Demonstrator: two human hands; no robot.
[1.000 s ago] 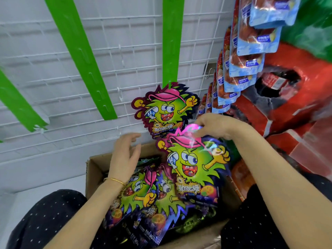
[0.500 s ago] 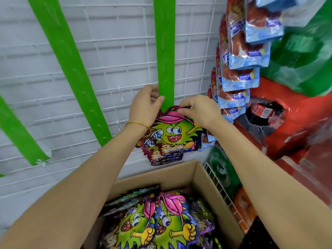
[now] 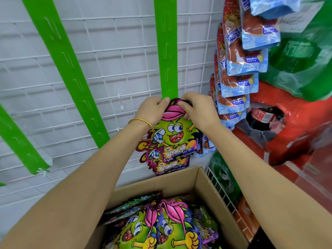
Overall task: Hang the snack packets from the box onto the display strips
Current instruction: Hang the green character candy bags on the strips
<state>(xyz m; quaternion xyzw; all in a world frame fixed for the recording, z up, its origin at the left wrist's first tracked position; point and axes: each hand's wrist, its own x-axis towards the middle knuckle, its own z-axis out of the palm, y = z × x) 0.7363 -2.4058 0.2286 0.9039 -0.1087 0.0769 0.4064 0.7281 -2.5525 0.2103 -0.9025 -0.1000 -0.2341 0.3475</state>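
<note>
Bottom centre: cardboard box (image 3: 204, 178), open, holding loose packets (image 3: 161, 229). Mid-frame: left hand (image 3: 151, 110) and right hand (image 3: 199, 110) both pinch the top edge of one snack packet (image 3: 172, 132), held against the foot of the centre green display strip (image 3: 166, 51). A hung packet (image 3: 170, 165) shows below it. Packet judged light, thin glossy film: flexible, likely slippery. Best taken at the flat header, not the filled body. Behind: white wire grid (image 3: 111, 69).

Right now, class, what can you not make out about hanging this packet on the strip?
Head view: whether the packet is hooked on the strip; the left hand and right hand cover its top.
Head view: how many packets the box holds; arms and the bottom edge hide it.
</note>
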